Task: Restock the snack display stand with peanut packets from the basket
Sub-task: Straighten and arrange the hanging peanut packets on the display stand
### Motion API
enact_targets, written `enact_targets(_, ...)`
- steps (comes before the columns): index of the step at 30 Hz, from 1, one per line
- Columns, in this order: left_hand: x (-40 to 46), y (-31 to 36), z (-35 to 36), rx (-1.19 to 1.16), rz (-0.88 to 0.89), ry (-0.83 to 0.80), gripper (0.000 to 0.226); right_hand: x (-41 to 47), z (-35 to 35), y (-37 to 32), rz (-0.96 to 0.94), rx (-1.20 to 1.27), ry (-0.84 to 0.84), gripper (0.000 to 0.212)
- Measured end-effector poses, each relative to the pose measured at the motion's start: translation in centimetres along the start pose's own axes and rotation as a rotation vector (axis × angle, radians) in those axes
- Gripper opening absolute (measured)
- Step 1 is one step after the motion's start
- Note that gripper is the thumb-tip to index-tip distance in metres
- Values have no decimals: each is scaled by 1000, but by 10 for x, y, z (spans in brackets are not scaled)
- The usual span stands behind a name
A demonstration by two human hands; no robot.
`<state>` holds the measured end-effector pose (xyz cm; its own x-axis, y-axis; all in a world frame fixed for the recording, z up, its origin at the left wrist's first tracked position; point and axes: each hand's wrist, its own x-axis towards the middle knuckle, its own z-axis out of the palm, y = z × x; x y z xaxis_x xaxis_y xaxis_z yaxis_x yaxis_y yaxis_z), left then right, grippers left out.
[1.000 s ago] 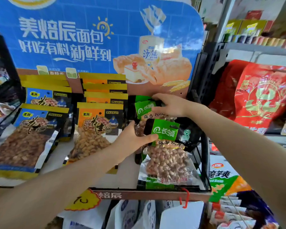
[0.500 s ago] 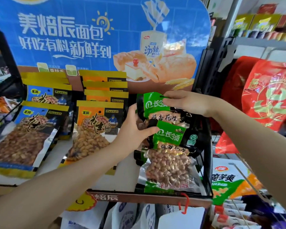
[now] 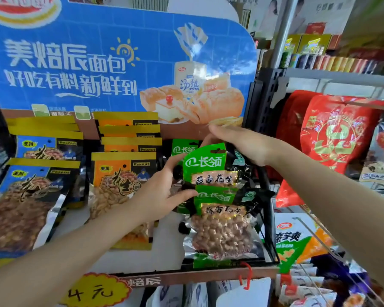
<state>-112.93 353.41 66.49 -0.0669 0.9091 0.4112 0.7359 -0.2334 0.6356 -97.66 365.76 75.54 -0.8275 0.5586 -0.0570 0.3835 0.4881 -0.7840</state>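
Restock in progress: left hand (image 3: 162, 191) pinches green packet (image 3: 205, 165) by its edge, right hand (image 3: 242, 145) grips its top, at stand's (image 3: 197, 276) right row w/ front pkt (image 3: 222, 229) below; best tucked upright behind, label forward.

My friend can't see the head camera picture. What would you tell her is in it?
Two hands hold a green peanut packet at the display stand, above another green packet. Orange packets and blue packets fill the rows to its left.
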Motion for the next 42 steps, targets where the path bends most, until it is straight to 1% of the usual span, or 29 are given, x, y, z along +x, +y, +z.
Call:
enact_targets(1, -1, -1, -1, -6, -4, 9, 66, 5, 0, 3, -38, 33, 60, 54)
enact_targets(3, -6, -6, -6, -53, -18, 47, 63, 13, -5, 12, -94, 192, 188, 60)
enact_targets(5, -11, -14, -17, -119, -32, 105, 60, 15, -8, 24, -48, 402, 229, 51)
enact_targets(6, -14, -19, -24, -147, -40, 138, 57, 15, -5, 32, 13, 395, 221, 44)
enact_targets(7, -17, -23, -32, -158, -46, 165, 55, 16, -1, 42, 91, 303, 205, 39)
enact_targets(8, -21, -26, -40, -156, -50, 175, 56, 16, 3, 50, 189, 107, 182, 38)
enact_targets(9, -24, -28, -47, -146, -58, 174, 58, 17, 7, 56, 270, -93, 173, 42)
enact_targets(10, -26, -30, -52, -132, -75, 169, 59, 18, 12, 60, 299, -281, 160, 47)
enact_targets(11, -28, -33, -54, -118, -89, 165, 58, 20, 18, 61, 310, -365, 164, 50)
enact_targets(13, -30, -37, -55, -105, -103, 158, 54, 28, 29, 63, 351, -292, 205, 48)
enact_targets(15, -30, -40, -55, -96, -100, 154, 57, 39, 34, 69, 402, -228, 273, 61)
enact_targets(17, -30, -40, -54, -101, -90, 147, 59, 44, 36, 75, 419, -242, 351, 75)
enact_targets(19, -31, -41, -54, -117, -87, 150, 58, 47, 34, 80, 375, -278, 388, 73)
enact_targets(20, -32, -42, -54, -127, -90, 150, 58, 49, 32, 82, 357, -298, 365, 70)
enact_targets(23, -34, -42, -55, -173, -93, 145, 59, 50, 28, 80, 393, -592, 288, 67)
enact_targets(24, -35, -43, -55, -198, -92, 146, 58, 47, 25, 76, 371, -673, 276, 65)
enact_targets(25, -36, -42, -55, -226, -91, 149, 56, 44, 21, 70, 296, -696, 294, 61)
enact_targets(28, -38, -38, -56, -278, -75, 167, 55, 37, 8, 49, -32, -555, 352, 25)
enact_targets(30, -37, -37, -54, -293, -89, 163, 55, 43, -1, 42, -135, -581, 443, 34)
enact_targets(31, -35, -35, -53, -297, -96, 156, 55, 48, -2, 40, -171, -614, 494, 34)
enact_targets(32, -32, -34, -51, -311, -98, 152, 54, 54, -1, 39, -192, -637, 519, 29)
enact_targets(33, -28, -32, -48, -329, -107, 152, 53, 61, 1, 39, -202, -660, 511, 22)
enact_targets(34, -25, -32, -45, -360, -117, 152, 52, 67, 4, 38, -195, -670, 488, 21)
enact_targets(36, -18, -32, -36, -424, -171, 156, 47, 73, 6, 32, -184, -624, 415, 35)
enact_targets(37, -14, -31, -32, -463, -208, 156, 44, 73, 2, 29, -185, -551, 386, 38)
enact_targets(38, -11, -32, -28, -502, -239, 158, 41, 70, -3, 24, -186, -454, 365, 34)
enact_targets(40, -5, -32, -22, -537, -275, 164, 38, 53, -18, 17, -174, -184, 348, 17)
enact_targets(41, -2, -32, -19, -541, -283, 157, 35, 43, -24, 17, -166, -66, 339, 17)
enact_targets(42, 1, -33, -16, -540, -293, 144, 31, 32, -28, 16, -166, -27, 318, 19)
